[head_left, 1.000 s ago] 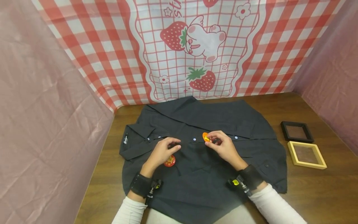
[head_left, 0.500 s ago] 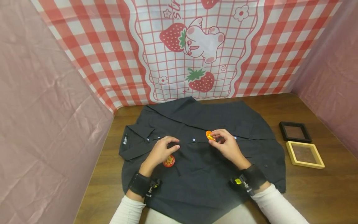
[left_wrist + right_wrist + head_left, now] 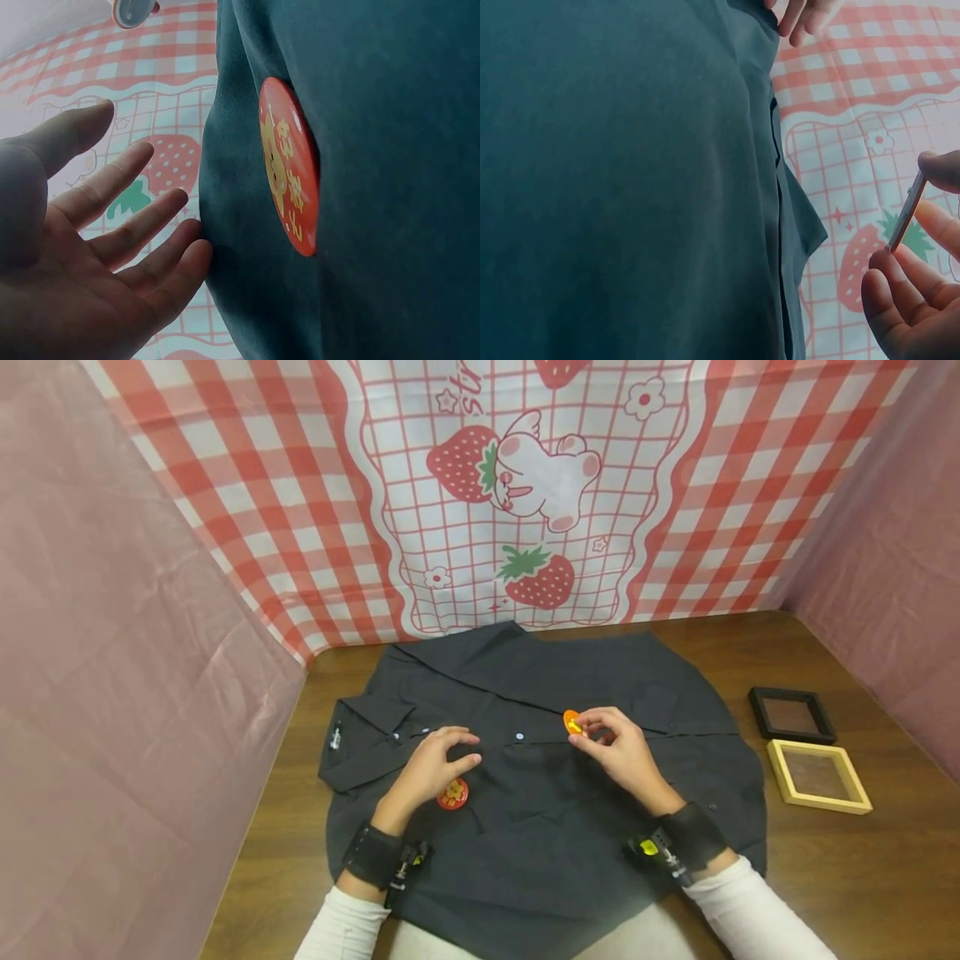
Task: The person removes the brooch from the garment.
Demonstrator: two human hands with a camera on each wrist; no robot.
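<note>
A dark shirt lies spread on the table, its collar to the left. Between thumb and fingertips my right hand pinches an orange round badge above the shirt's button strip. In the right wrist view that badge is seen edge-on. My left hand hovers over the shirt with fingers spread and nothing in them. Just below it a red round badge with a yellow figure sits on the shirt; the left wrist view shows the red badge lying against the cloth beside the hand.
To the right, a black frame and a pale yellow frame lie on the wooden table. A red-checked strawberry cloth hangs behind. Pink drapes close off both sides.
My right hand has moved a little to the right with the orange badge in it. The left hand has stayed almost still above the red badge.
</note>
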